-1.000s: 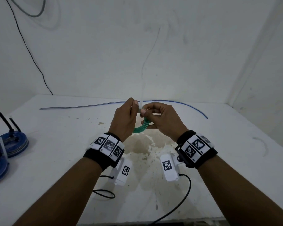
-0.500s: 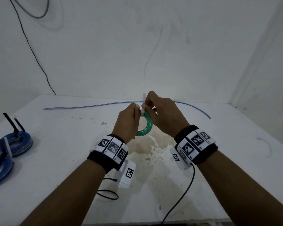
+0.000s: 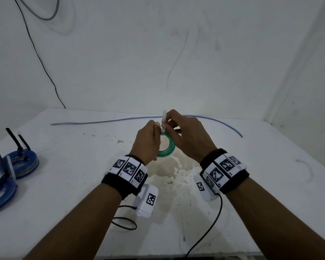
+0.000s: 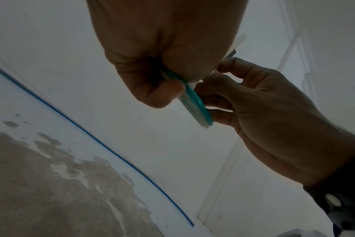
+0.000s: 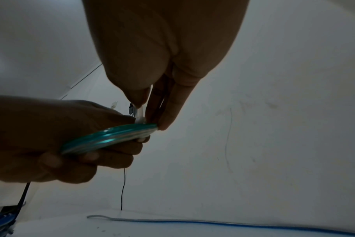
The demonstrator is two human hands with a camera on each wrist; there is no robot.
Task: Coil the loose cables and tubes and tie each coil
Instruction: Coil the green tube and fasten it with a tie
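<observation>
A small green coil of tube (image 3: 167,147) (image 4: 197,109) (image 5: 107,139) hangs above the table's middle. My left hand (image 3: 148,139) (image 5: 57,139) grips its upper left part, fingers curled round the loops. A white cable tie (image 3: 164,121) (image 5: 140,113) wraps the coil's top and its tail points up. My right hand (image 3: 184,134) (image 4: 243,99) pinches that tie just above the coil, thumb against fingers. A loose blue tube (image 3: 120,120) (image 5: 213,222) (image 4: 87,136) lies stretched along the back of the table.
Two tied blue coils (image 3: 19,164) (image 3: 0,192) with black tie tails sit at the table's left edge. A black cable (image 3: 41,59) runs down the back wall. Black leads (image 3: 204,235) from the wrist cameras trail over the stained white table (image 3: 83,175).
My right hand has moved up and over the coil's top, pulling the tie's tail upward. The coil has turned more upright between my hands.
</observation>
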